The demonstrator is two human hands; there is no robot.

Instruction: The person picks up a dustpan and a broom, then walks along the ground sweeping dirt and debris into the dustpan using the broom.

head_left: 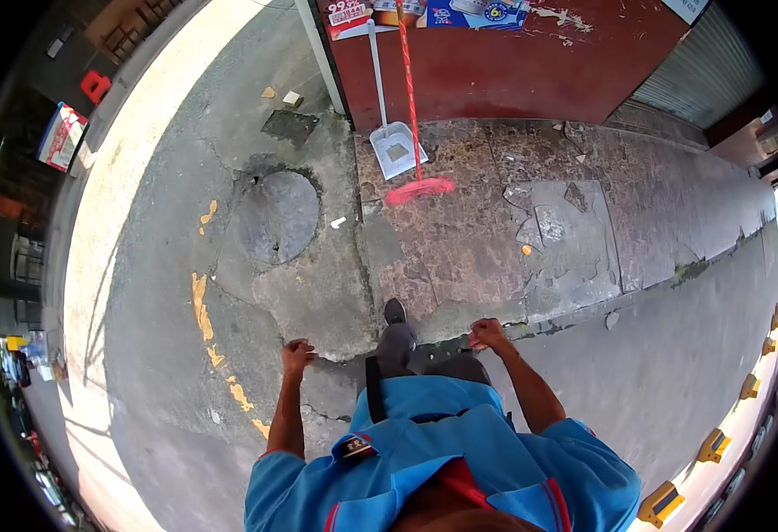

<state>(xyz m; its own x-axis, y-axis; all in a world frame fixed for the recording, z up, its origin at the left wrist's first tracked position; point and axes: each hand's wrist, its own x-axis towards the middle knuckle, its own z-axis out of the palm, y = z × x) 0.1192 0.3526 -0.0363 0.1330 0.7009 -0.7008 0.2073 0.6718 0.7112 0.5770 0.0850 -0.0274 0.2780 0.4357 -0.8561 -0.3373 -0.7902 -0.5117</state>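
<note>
Left hand: mine, ahead of my body on the left, above the grey ground; forearm nearly straight forward, fingers loosely bent inward to the right; whether they close fully I cannot tell.

Right hand: mine, ahead and to the right, near the edge of the brown paving; forearm slanting forward and inward, fingers curled, pointing left; full closure again I cannot tell; both hands well apart from each other.

Broom: one, red, beyond my hands and before the red wall, nearer the right hand in line but well out from both; long axis of the handle running away from me, nearly straight, upper end passing out of view at the top; head down on the paving, its own length lying crosswise, left to right, the right end slightly higher in view.

Dustpan: one, pale, just left of the broom; long handle reaching away from me and slightly left; mouth turned toward me and a little right.

Shoe: dark, one visible, toe forward, between my hands.

Manhole cover: round, left of the paving.
</note>
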